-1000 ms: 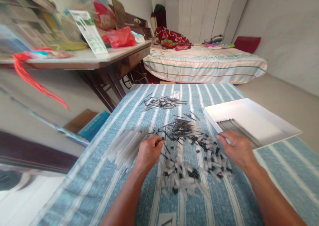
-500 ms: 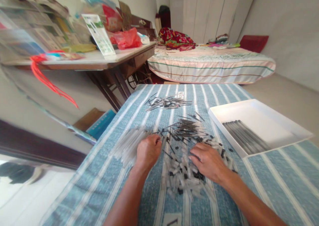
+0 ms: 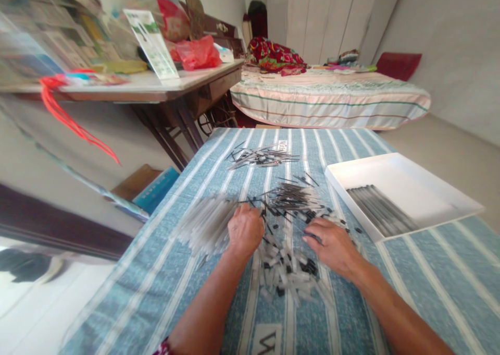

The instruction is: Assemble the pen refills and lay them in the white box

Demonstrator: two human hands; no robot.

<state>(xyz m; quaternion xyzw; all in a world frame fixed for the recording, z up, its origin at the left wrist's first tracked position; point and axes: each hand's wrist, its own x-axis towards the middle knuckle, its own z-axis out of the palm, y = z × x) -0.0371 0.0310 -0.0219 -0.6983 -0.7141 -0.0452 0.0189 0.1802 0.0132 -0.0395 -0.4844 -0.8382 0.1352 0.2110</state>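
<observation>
My left hand (image 3: 246, 227) is closed, knuckles up, at the right edge of a pile of translucent pen barrels (image 3: 207, 219). Its fingertips are hidden, so I cannot make out what they hold. Across from it, my right hand (image 3: 330, 243) has thumb and forefinger drawn together in a pinch; whatever lies between them is too small to name. Just beyond and between the hands lies a bundle of dark pen refills (image 3: 292, 196). Clear pen caps (image 3: 287, 279) are heaped nearer to me, with small black plugs (image 3: 310, 266) among them.
A white box lid (image 3: 422, 188) at the right holds a row of finished-looking dark-filled pens (image 3: 380, 209). Farther back lies another pile of thin refills (image 3: 261, 157). The striped cloth (image 3: 164, 287) covers the table. A sewing-machine table (image 3: 172, 92) stands left, a bed (image 3: 332, 102) beyond.
My left hand has moved right, away from the barrels and towards the middle. My right hand has shifted slightly right and down, its fingers drawn closer together.
</observation>
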